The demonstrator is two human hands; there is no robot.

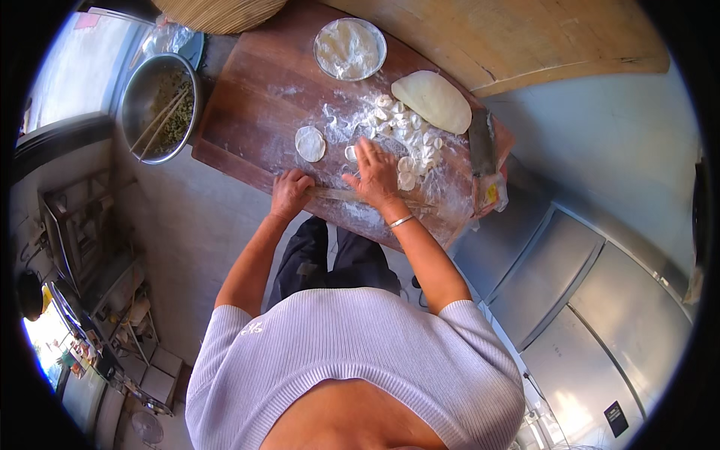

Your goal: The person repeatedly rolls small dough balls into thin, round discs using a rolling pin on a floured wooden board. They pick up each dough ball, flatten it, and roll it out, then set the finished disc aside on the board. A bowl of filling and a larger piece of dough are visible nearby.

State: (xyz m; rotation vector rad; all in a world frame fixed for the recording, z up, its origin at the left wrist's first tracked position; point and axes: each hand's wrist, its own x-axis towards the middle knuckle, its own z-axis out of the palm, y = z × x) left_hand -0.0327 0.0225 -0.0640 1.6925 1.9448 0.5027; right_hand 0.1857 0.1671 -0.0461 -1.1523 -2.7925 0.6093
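My left hand [290, 193] is closed on the left end of a thin wooden rolling pin [337, 194], which lies along the near edge of the floured board [255, 124]. My right hand [377, 177] reaches over the pin, fingers stretched out and thumb apart. Its fingertips are beside a small dough piece [350, 153], partly hidden by them. Left of that lies a flat round dough wrapper [310, 144]. Many small cut dough pieces [412, 139] are scattered in flour to the right of my fingers, and a few flattened rounds [406, 181] sit close to my right hand.
A large dough lump [432, 102] and a bowl of flour [349, 49] stand at the far side. A cleaver-like dark blade [482, 142] lies at the right edge. Left of the board is a metal bowl [129, 112] with green filling and chopsticks. A steel fridge [555, 270] stands right.
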